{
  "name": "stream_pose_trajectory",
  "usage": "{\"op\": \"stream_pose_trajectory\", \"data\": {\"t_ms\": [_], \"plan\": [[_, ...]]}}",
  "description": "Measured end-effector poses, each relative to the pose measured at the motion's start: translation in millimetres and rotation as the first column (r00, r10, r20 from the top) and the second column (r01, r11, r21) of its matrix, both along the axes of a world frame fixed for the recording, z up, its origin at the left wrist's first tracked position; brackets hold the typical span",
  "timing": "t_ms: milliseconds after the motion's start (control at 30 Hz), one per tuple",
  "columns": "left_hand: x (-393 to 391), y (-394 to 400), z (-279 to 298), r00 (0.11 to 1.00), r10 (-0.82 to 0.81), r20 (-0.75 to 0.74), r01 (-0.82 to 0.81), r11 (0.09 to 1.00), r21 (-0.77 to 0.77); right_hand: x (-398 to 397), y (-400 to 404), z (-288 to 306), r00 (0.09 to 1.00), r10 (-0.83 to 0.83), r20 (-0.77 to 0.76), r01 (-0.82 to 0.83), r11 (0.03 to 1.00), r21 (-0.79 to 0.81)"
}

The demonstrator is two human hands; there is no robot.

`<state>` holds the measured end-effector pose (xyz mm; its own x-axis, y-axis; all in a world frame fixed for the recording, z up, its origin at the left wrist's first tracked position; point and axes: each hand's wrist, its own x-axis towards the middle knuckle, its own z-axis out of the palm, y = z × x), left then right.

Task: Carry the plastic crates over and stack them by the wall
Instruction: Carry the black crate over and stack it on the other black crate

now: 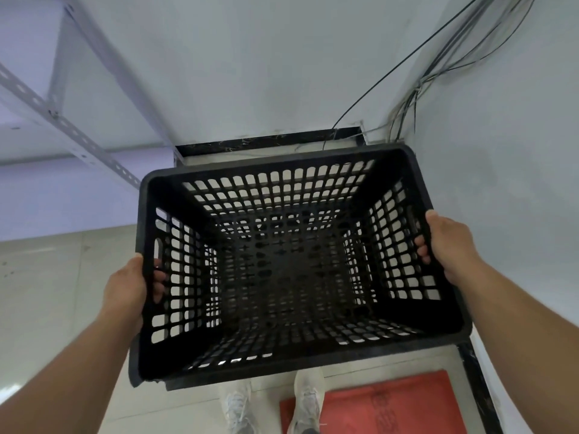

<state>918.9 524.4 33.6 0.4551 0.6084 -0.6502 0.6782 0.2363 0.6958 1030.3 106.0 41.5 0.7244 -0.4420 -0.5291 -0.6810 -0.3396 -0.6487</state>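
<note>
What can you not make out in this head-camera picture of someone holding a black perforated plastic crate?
- Floor spot under the black perforated plastic crate: head view, hidden by it, so any stack below is unseen.
- Fingertips of the left hand and right hand: curled behind the crate's side walls.
- Red floor mat: cut off by the bottom edge.
- Grey wall cables: upper ends leave the frame.

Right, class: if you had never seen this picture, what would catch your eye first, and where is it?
A black crate with slotted walls fills the middle, held up by the left hand and the right hand on its two short sides. Below it, pale shoes stand by a red mat. Loose cables hang down the wall corner at upper right.
</note>
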Motion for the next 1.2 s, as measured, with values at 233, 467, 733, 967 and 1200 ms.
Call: {"op": "stream_pose_trajectory", "data": {"t_ms": [233, 467, 733, 967, 1200], "plan": [[-5.9, 8.0, -0.9, 1.000, 0.024, -0.010, -0.024, 1.000, -0.012, -3.5, 6.5, -6.2, 1.000, 0.025, -0.014, -0.025, 1.000, -0.014], [-5.9, 10.2, -0.4, 1.000, 0.017, -0.005, -0.018, 0.999, -0.048, -10.1, 5.6, -6.5, 0.998, 0.063, -0.019, -0.064, 0.997, -0.034], [-4.1, 5.9, -1.4, 1.000, -0.020, -0.013, 0.021, 0.998, 0.057, -20.6, 3.1, -10.4, 0.997, 0.075, -0.007, -0.076, 0.996, -0.054], [-4.2, 1.7, -2.5, 0.999, -0.053, -0.010, 0.054, 0.988, 0.143, -20.5, 7.8, -11.8, 0.996, 0.089, 0.028, -0.085, 0.990, -0.108], [-8.8, -2.3, -3.5, 0.997, -0.081, 0.020, 0.075, 0.979, 0.189, -20.3, 6.0, -18.5, 0.991, 0.127, 0.035, -0.118, 0.974, -0.192]]}}
